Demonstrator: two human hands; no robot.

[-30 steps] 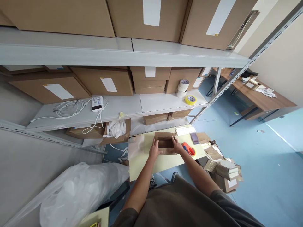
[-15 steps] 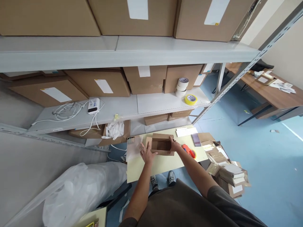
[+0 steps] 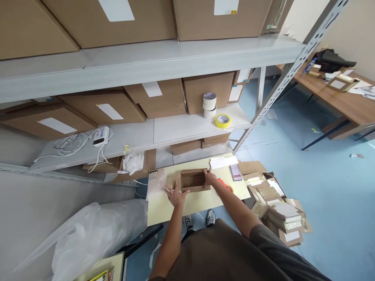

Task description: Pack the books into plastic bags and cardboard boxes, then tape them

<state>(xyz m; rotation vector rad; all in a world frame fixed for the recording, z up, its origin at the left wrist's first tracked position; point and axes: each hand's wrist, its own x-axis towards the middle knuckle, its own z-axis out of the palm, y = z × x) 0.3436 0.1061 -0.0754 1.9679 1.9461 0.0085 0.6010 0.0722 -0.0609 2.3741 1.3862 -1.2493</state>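
Observation:
A small open-topped cardboard box (image 3: 192, 189) stands on the pale yellow table (image 3: 164, 212), its dark inside showing. My left hand (image 3: 176, 196) is at the box's front left corner, fingers spread, thumb along the front wall. My right hand (image 3: 209, 178) grips the right end wall, with its fingertips over the rim. Partly behind my right forearm lies a red tape dispenser (image 3: 223, 182) with yellow tape. White papers (image 3: 224, 161) and a blurred purple item (image 3: 235, 172) lie to the right, and a translucent plastic sheet (image 3: 156, 183) to the left.
Metal shelving (image 3: 193, 139) rises behind the table, with large cartons, white tape rolls (image 3: 209, 105), a yellow tape roll (image 3: 223, 121) and a cabled white power strip (image 3: 101, 136). Flattened cardboard (image 3: 281, 210) is heaped on the floor at right. Plastic wrap (image 3: 96, 238) bulges at left.
The camera view has turned to the right, so the scene sits further left. The left end flap, which stuck outward, now looks more upright. Both hands stay at the box.

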